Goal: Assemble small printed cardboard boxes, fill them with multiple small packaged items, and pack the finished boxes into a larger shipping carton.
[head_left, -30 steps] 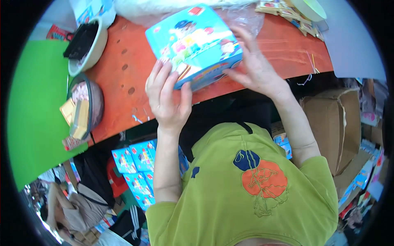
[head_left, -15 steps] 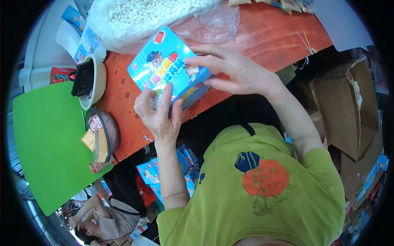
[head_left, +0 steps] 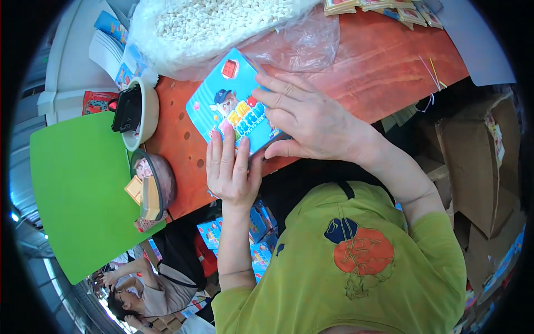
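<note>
A blue cardboard box [head_left: 222, 111] with a colourful cartoon print is at the near edge of the red-topped table, its large printed face turned up. My left hand [head_left: 232, 172] holds its near left part, with straight fingers on the printed face and the thumb by the near side. Across the right end of the box lies my right hand [head_left: 311, 114], fingers over the top and thumb low at the near corner. Both hands are closed on the box. Its underside is hidden.
A clear bag of white pellet-like pieces [head_left: 222, 22] lies at the back. At left are a white basin [head_left: 149, 114] holding a black tray, a bowl [head_left: 167, 183] with wafers, and a green board [head_left: 83, 189]. Wrapped packs [head_left: 411, 15] sit far right; cardboard boxes [head_left: 473, 167] stand right. Another person [head_left: 158, 289] sits lower left.
The box has turned flatter, with its printed face more toward me and its side face now mostly hidden. My left fingers have straightened onto the face, and the right hand has spread over its end.
</note>
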Demonstrator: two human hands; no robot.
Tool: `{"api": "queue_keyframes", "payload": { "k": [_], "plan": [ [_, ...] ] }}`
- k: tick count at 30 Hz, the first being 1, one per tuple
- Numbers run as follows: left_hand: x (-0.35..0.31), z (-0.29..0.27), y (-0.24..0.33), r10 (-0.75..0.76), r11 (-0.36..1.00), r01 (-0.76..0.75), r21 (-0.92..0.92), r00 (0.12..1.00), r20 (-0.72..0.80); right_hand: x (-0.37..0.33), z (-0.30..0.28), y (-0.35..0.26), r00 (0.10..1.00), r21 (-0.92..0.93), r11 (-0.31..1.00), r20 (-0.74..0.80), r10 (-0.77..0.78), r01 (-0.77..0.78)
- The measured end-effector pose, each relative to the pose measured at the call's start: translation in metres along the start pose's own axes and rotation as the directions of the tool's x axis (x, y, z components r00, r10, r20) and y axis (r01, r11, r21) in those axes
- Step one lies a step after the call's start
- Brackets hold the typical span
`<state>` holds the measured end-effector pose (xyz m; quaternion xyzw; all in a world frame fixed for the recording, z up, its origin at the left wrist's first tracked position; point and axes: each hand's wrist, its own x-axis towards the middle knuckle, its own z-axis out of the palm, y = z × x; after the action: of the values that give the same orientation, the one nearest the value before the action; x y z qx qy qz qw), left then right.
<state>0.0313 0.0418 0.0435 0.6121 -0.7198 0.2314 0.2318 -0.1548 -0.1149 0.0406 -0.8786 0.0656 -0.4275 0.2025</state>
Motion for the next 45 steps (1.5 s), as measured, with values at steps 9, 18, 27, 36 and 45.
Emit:
{"api": "queue_keyframes", "payload": {
  "k": [9,18,27,36,45],
  "plan": [
    [0.000,0.010,0.006,-0.140,0.982,0.123,-0.144,0.984,-0.110,0.096,0.031,0.011,0.940,-0.268,0.955,0.275,0.203,-0.127],
    [-0.023,0.045,0.016,-0.576,0.685,0.155,-0.711,0.714,-0.399,0.089,0.045,0.011,0.910,-0.362,0.931,0.401,0.107,0.050],
    [0.005,0.084,-0.096,-0.300,0.714,0.006,-0.700,0.906,-0.298,0.126,0.030,-0.027,0.755,-0.267,0.962,0.640,0.140,0.048],
    [0.004,0.054,-0.064,-0.492,0.543,0.216,-0.812,0.865,-0.099,0.088,0.072,-0.022,0.924,-0.470,0.879,0.367,0.110,0.081],
    [-0.039,0.066,-0.034,-0.472,0.493,0.132,-0.860,0.871,-0.137,0.088,0.077,-0.036,0.894,-0.577,0.815,0.387,0.224,0.046]
  ]
}}
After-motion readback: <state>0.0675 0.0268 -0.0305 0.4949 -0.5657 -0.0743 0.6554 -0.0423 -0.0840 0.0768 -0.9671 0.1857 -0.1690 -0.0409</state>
